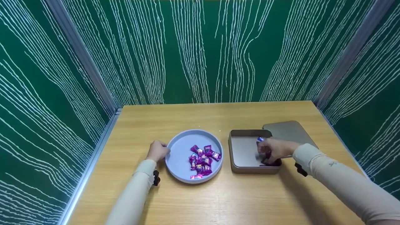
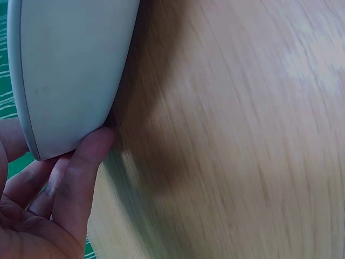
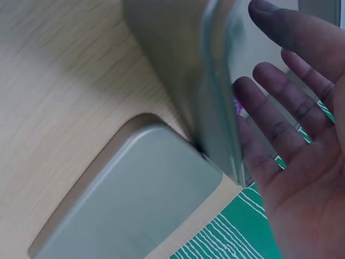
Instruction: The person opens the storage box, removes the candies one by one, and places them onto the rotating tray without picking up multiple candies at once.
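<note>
A round pale plate (image 1: 178,153) with a raised rim bears several purple wrapped candies (image 1: 203,160), heaped toward its right side. My left hand (image 1: 157,151) holds the plate's left edge, its fingers and thumb around the rim in the left wrist view. To the right stands a square metal tin (image 1: 245,151) without its lid on. Over the tin's right side is my right hand (image 1: 276,147), its fingers spread and loosely bent in the right wrist view. Dark purple wrappers show beneath that hand, partly hidden, and a bluish wrapper (image 1: 261,139) appears by its fingers.
The tin's lid (image 1: 290,132) lies on the wooden table (image 1: 193,203) behind and right of the tin, close against it. Green panels (image 1: 212,62) with white wavy lines enclose the table at the back and both sides.
</note>
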The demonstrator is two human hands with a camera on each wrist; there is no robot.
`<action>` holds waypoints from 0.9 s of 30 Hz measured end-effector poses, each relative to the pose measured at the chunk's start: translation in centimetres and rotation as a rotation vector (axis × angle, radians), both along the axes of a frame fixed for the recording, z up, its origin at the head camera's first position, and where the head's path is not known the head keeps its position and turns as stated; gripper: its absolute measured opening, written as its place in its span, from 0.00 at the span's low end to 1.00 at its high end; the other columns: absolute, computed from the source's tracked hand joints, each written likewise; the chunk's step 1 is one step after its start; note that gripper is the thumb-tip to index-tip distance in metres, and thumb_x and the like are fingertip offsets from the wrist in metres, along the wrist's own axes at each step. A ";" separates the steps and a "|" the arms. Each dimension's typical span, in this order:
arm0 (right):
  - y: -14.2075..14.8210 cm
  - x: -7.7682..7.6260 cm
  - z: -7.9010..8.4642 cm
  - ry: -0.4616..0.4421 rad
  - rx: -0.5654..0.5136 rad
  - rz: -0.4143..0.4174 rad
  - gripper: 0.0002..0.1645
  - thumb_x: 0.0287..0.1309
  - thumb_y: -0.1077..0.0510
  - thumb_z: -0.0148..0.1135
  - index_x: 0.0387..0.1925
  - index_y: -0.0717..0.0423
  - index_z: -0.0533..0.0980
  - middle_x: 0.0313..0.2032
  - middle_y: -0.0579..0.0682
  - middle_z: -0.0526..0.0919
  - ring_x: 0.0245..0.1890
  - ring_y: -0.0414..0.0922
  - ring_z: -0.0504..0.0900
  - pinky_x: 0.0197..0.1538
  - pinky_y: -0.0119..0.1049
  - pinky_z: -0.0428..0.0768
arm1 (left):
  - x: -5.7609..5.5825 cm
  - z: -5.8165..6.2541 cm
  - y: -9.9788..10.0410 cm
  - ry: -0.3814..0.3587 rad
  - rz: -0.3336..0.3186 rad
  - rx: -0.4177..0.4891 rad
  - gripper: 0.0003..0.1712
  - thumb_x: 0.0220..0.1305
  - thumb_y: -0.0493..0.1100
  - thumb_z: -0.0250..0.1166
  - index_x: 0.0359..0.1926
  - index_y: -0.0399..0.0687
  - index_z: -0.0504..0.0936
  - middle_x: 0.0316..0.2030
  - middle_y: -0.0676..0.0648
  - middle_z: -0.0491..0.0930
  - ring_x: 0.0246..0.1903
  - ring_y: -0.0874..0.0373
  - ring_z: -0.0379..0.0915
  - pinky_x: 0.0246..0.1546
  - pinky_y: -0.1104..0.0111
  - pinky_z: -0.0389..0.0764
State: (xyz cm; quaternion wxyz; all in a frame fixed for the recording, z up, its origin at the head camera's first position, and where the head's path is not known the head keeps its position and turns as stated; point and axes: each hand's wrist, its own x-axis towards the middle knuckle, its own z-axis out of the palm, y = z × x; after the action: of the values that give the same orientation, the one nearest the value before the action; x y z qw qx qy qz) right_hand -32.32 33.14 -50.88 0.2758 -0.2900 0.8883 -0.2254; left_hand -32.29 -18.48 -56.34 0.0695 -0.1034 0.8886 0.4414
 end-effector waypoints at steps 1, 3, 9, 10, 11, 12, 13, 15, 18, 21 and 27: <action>0.0 0.0 -0.1 0.000 0.015 -0.004 0.25 0.50 0.70 0.82 0.49 0.59 0.80 0.49 0.57 0.86 0.50 0.49 0.83 0.55 0.51 0.88 | 0.0 0.0 0.0 0.003 0.001 0.002 0.21 0.60 0.31 0.62 0.54 0.26 0.88 0.49 0.30 0.89 0.34 0.53 0.84 0.30 0.68 0.88; 0.0 0.0 -0.2 0.013 0.046 -0.002 0.27 0.49 0.72 0.81 0.50 0.57 0.81 0.50 0.56 0.86 0.51 0.51 0.83 0.57 0.55 0.88 | 0.0 0.0 0.0 0.005 0.003 0.002 0.21 0.60 0.30 0.62 0.54 0.27 0.88 0.48 0.30 0.89 0.34 0.53 0.84 0.30 0.68 0.88; -0.2 0.1 -1.1 0.120 0.139 0.062 0.29 0.46 0.74 0.80 0.50 0.53 0.81 0.47 0.52 0.87 0.50 0.52 0.85 0.56 0.59 0.89 | 0.0 0.0 0.1 -0.002 0.005 0.015 0.21 0.61 0.30 0.62 0.55 0.28 0.88 0.48 0.30 0.89 0.32 0.54 0.85 0.28 0.69 0.88; -0.2 0.1 -1.3 0.145 0.148 0.079 0.29 0.45 0.74 0.80 0.49 0.53 0.81 0.46 0.52 0.87 0.49 0.52 0.85 0.54 0.58 0.89 | 0.0 0.0 0.1 -0.002 0.004 0.018 0.21 0.62 0.30 0.62 0.55 0.27 0.88 0.48 0.30 0.89 0.32 0.53 0.85 0.28 0.69 0.88; -0.2 0.1 -1.5 0.167 0.155 0.089 0.29 0.45 0.75 0.80 0.49 0.53 0.81 0.45 0.51 0.87 0.48 0.51 0.85 0.53 0.57 0.89 | 0.0 -0.1 0.1 -0.001 0.002 0.020 0.21 0.62 0.30 0.62 0.55 0.27 0.88 0.48 0.30 0.89 0.32 0.53 0.85 0.28 0.69 0.88; -0.2 0.1 -1.7 0.194 0.155 0.107 0.29 0.44 0.76 0.79 0.48 0.54 0.81 0.43 0.51 0.87 0.46 0.51 0.86 0.52 0.55 0.90 | 0.1 -0.1 0.1 -0.001 -0.001 0.022 0.22 0.62 0.30 0.62 0.56 0.27 0.87 0.48 0.29 0.89 0.32 0.53 0.86 0.28 0.68 0.88; -0.3 0.1 -2.0 0.224 0.157 0.125 0.29 0.43 0.77 0.78 0.47 0.54 0.81 0.42 0.50 0.86 0.45 0.50 0.86 0.50 0.53 0.90 | 0.1 -0.1 0.1 -0.001 -0.003 0.023 0.22 0.62 0.30 0.62 0.56 0.27 0.87 0.48 0.29 0.89 0.32 0.53 0.86 0.28 0.68 0.88; -0.3 0.1 -2.4 0.274 0.149 0.156 0.29 0.41 0.79 0.75 0.46 0.54 0.81 0.39 0.49 0.86 0.41 0.47 0.85 0.47 0.49 0.89 | 0.0 -0.2 0.1 0.004 -0.009 0.008 0.22 0.62 0.30 0.63 0.55 0.27 0.88 0.48 0.29 0.89 0.32 0.53 0.86 0.28 0.69 0.88; -0.3 0.1 -2.9 0.336 0.130 0.183 0.29 0.38 0.80 0.71 0.43 0.55 0.81 0.36 0.46 0.85 0.38 0.42 0.82 0.44 0.44 0.87 | -0.1 -0.3 0.1 0.010 -0.015 -0.010 0.21 0.61 0.30 0.63 0.54 0.28 0.88 0.48 0.30 0.89 0.32 0.54 0.85 0.28 0.70 0.87; -0.3 0.1 -3.2 0.374 0.115 0.197 0.26 0.39 0.79 0.72 0.41 0.55 0.82 0.34 0.45 0.84 0.35 0.40 0.80 0.40 0.42 0.85 | -0.2 -0.4 0.0 0.012 -0.017 -0.011 0.21 0.61 0.30 0.63 0.54 0.27 0.88 0.49 0.30 0.89 0.33 0.55 0.84 0.29 0.69 0.87; -0.8 -0.1 -3.6 0.353 0.100 0.211 0.23 0.44 0.77 0.74 0.42 0.54 0.84 0.34 0.45 0.87 0.36 0.43 0.84 0.42 0.43 0.88 | -0.3 -0.3 0.0 -0.005 -0.009 0.009 0.23 0.62 0.30 0.63 0.57 0.28 0.87 0.52 0.29 0.88 0.36 0.53 0.86 0.31 0.68 0.90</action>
State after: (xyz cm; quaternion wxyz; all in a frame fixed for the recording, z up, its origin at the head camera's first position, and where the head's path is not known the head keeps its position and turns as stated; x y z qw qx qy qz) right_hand -32.42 32.36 -54.49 0.1521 -0.4023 0.8976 -0.0966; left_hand -32.61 -18.52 -56.68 0.0743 -0.1003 0.8869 0.4448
